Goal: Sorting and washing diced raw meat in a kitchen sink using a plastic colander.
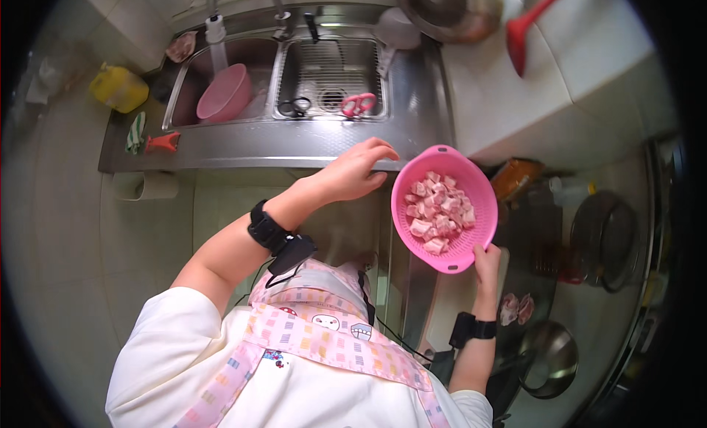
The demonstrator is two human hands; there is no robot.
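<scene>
My right hand (486, 265) grips the lower right rim of a pink plastic colander (476, 186). Raw meat chunks (439, 207), pale pink and cut small, lie in the colander. Just left of its upper rim is my left hand (362, 168), fingers curved and thumb apart, with nothing in it and a small gap to the plastic. Beneath the colander, a pale board (450, 317) is partly covered by it and by my right arm.
A pink basin (225, 94) stands in the left sink bowl. Black scissors (294, 107) and pink-handled scissors (358, 104) rest at the right bowl's front edge. An orange peeler-like tool (163, 142) lies on the steel counter. A metal wok (549, 360) and more meat (517, 309) are at right.
</scene>
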